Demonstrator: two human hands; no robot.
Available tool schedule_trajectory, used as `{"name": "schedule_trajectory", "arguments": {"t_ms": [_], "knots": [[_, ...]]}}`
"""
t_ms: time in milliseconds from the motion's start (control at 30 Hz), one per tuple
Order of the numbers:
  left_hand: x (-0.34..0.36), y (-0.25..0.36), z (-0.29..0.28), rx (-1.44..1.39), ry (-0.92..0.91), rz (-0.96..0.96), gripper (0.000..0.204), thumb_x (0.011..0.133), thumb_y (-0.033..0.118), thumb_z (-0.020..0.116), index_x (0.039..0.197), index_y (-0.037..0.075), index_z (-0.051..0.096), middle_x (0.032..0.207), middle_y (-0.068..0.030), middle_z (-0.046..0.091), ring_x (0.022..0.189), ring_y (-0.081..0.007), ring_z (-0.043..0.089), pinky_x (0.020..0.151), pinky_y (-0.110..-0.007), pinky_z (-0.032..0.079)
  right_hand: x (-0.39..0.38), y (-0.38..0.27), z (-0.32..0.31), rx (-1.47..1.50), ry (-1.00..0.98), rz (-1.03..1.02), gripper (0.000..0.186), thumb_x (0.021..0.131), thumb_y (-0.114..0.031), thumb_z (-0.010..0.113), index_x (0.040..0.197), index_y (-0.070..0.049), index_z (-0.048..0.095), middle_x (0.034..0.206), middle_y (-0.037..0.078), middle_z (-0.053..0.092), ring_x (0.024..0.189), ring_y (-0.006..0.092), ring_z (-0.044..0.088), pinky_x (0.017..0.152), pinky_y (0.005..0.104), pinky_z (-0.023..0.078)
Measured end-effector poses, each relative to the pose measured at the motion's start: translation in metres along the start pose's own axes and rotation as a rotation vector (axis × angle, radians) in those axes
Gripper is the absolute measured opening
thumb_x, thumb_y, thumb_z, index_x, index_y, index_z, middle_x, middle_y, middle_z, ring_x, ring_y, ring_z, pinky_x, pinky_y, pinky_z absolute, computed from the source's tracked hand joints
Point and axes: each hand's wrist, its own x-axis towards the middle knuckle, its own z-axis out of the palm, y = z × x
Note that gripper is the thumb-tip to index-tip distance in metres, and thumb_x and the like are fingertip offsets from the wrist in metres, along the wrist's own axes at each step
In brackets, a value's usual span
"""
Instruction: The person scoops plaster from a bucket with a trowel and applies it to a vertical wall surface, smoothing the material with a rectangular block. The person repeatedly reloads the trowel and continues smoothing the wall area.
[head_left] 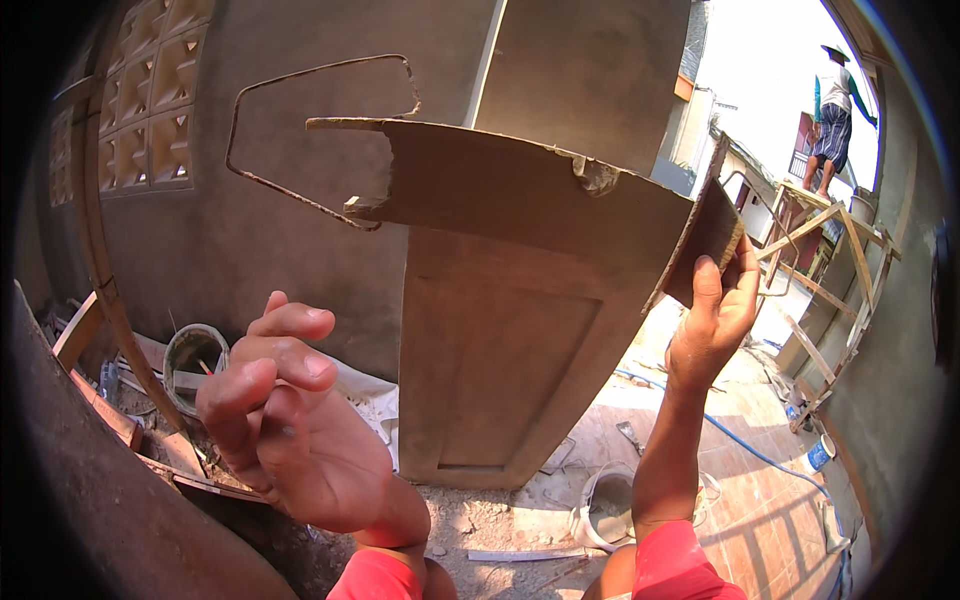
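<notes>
Head view: right hand [712, 322] grips a brown board [708, 238], long axis steep, top leaning right, at the right end of a plastered ledge [500, 180]; open space rightward. Left hand [310, 440] empty, half-curled.

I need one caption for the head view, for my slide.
Right hand holds a board beside a pillar; left hand raised, empty; a person stands on a scaffold beyond.

Matt cement pillar [490, 350], rough-edged wooden board [711, 232], rusty metal rod [232, 130], matt plastered wall [300, 260]
</notes>
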Motion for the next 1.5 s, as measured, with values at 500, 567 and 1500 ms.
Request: {"name": "schedule_trajectory", "arguments": {"t_ms": [500,567,1500], "knots": [[0.003,0.007,-0.003,0.024,0.005,0.017,0.033,0.092,0.012,0.046,0.122,0.006,0.057,0.093,-0.0086,0.061,0.105,-0.0326,0.056,0.107,-0.051,0.030,-0.061,0.014,0.118,-0.273,-0.076,-0.112,0.052,0.087,-0.004,0.061,0.133,0.007,0.039,0.123,0.023,0.053,0.113,0.0382,0.051,0.098,0.0455,0.040],[0.005,0.010,-0.004,0.045,-0.012,0.025,0.033,0.091,0.012,0.046,0.122,0.007,0.058,0.093,-0.0084,0.061,0.105,-0.0325,0.056,0.107,-0.051,0.030,-0.071,0.003,0.147,-0.197,-0.150,-0.181,0.054,0.085,-0.001,0.061,0.134,0.007,0.039,0.120,0.023,0.053,0.110,0.0377,0.051,0.096,0.0456,0.040],[-0.019,0.008,0.076,0.186,-0.083,-0.010,0.018,0.093,0.016,0.046,0.104,0.004,0.053,0.082,-0.0093,0.055,0.095,-0.0304,0.056,0.105,-0.056,0.029,-0.029,0.096,-0.135,0.863,0.135,0.386,0.049,0.093,-0.009,0.058,0.140,-0.003,0.043,0.128,0.009,0.058,0.112,0.0192,0.059,0.095,0.0338,0.049]]}}
